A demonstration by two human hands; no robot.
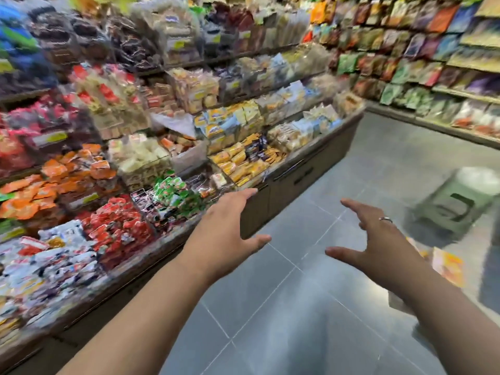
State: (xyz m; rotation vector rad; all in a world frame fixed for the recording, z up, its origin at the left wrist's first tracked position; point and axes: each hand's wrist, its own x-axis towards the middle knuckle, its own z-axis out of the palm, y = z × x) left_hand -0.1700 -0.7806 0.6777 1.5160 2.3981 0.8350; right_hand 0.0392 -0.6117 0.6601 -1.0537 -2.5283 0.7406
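I stand in a shop aisle, and the view is blurred. My left hand [224, 234] reaches forward with straight fingers and holds nothing; its fingertips are near the front edge of the tiered snack display [292, 169] on my left. My right hand [378, 239] is stretched out over the grey floor with fingers spread and thumb apart, also empty; a ring sits on one finger. The display's bins hold packets: red ones [116, 231], green ones [173, 193], orange ones [62, 182] and yellow ones [243, 161].
A grey tiled floor [284, 307] runs ahead. A green plastic stool [454, 204] stands at the right. Wall shelves of bagged snacks [422, 63] line the far right. A yellow and orange package [446, 266] shows behind my right forearm.
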